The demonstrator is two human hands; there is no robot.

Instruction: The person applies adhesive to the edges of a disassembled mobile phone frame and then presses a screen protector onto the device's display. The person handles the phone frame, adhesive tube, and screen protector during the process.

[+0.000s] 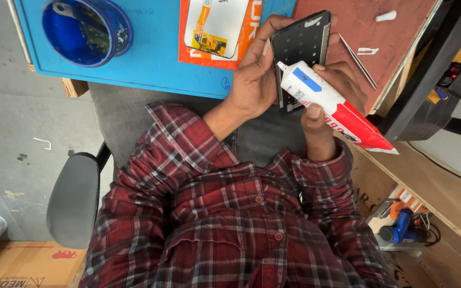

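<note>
we hold a black phone frame (299,50) in the left hand (252,80), lifted clear of the worktop (150,64) and above the lap. left grip: thumb on one long edge, fingers curled over the top and far edge, so the inner face with its rows of small holes points up at us. looks like it's held that way to leave the near edge free for the nozzle.

right hand (326,101) is wrapped round a white adhesive tube (324,96) with a blue label and a red crimped tail. grip pressed on the body, thumb on the near side, fingers over the top. nozzle tip sits at the frame's left edge, touching or just off it; can't tell which. tube is angled so the tail points down and away to our right, which keeps the tip low along the rim.

on the worktop, behind the frame: a blue mat, a blue round bowl (86,29) with small parts at far left, and a phone screen panel (217,26) with an orange flex cable lying on an orange packet. tweezers (357,61) lie on the reddish board just right of the frame, near reach. a blue tool (401,226) sits on a lower shelf at our right.
</note>
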